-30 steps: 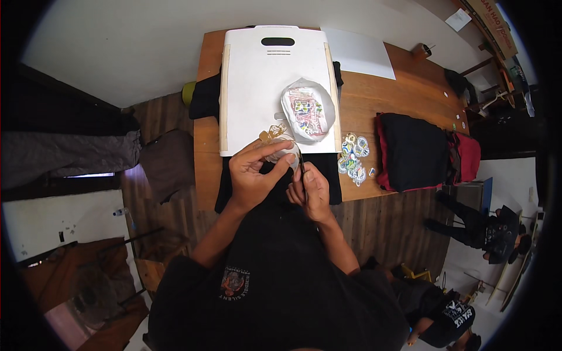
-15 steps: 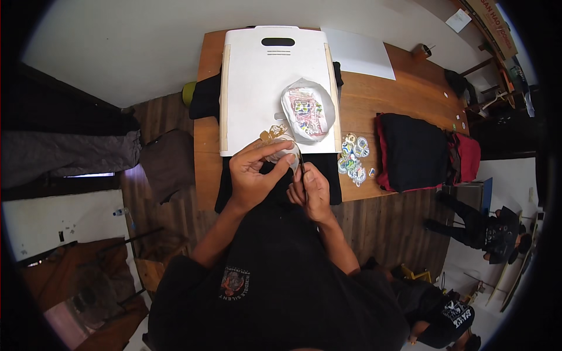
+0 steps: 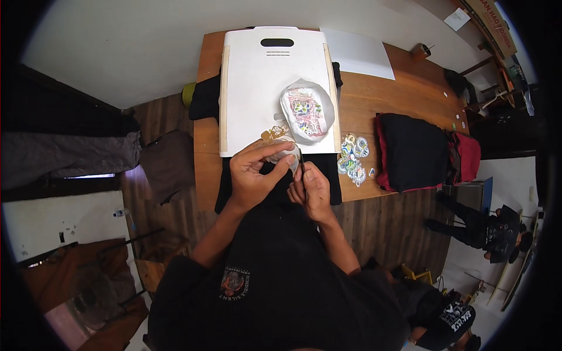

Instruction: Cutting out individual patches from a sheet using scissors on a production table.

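Over the near edge of a white board (image 3: 252, 76), my left hand (image 3: 254, 172) pinches a thin, whitish, rounded piece (image 3: 285, 154) between thumb and fingers. My right hand (image 3: 313, 190) grips small dark scissors (image 3: 302, 158), their slim blades up against the right edge of that piece. My fingers cover most of the handles. Just beyond my left fingertips lie some golden-brown cut-out scraps (image 3: 273, 134). A white, crumpled-sided container (image 3: 329, 114) stands on the board, holding many printed, colourful pieces.
Right of the board, a pile of colourful cut patches (image 3: 353, 158) rests on the wooden table (image 3: 374, 96). Folded black and red cloth (image 3: 413, 152) lies farther right. A white sheet (image 3: 357, 52) and a brown cup (image 3: 420, 51) are at the back. Other people (image 3: 448, 319) are at the lower right.
Both hands stay almost in place, still holding the piece and the scissors. The scissor blades have shifted slightly at the piece's edge.
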A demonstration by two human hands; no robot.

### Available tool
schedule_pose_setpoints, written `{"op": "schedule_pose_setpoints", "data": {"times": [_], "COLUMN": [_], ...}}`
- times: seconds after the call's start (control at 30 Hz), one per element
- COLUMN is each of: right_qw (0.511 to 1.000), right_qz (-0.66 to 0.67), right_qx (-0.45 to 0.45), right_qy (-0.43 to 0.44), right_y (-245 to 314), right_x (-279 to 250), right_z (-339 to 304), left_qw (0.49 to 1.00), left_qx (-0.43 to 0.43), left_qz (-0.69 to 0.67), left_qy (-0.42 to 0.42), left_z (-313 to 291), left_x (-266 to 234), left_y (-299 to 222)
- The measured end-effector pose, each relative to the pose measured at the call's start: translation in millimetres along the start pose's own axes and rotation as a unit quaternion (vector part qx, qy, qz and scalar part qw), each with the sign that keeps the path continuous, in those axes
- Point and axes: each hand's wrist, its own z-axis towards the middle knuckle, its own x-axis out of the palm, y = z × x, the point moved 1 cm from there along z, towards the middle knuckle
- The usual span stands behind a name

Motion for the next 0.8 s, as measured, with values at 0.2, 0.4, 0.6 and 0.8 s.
{"op": "schedule_pose_setpoints", "data": {"times": [0.2,0.4,0.6,0.8], "right_qw": [1.0,1.0,0.999,1.0], "right_qz": [0.001,0.007,0.047,0.03], "right_qx": [0.0,0.002,0.001,0.001], "right_qy": [0.003,-0.007,-0.009,-0.004], "right_y": [0.0,0.4,-3.1,-1.9], "right_x": [-1.0,-0.6,-3.8,-2.4], "right_z": [0.1,-0.8,-2.7,-1.7], "left_qw": [1.0,1.0,0.999,0.999], "left_qx": [0.01,0.008,0.02,-0.014], "left_qz": [0.003,-0.001,-0.024,-0.035], "left_qy": [0.005,-0.002,-0.011,-0.015], "left_z": [0.1,0.3,-0.8,-0.4], "left_x": [-0.3,1.6,-2.0,-0.9], "left_y": [1.6,1.1,8.3,3.4]}}
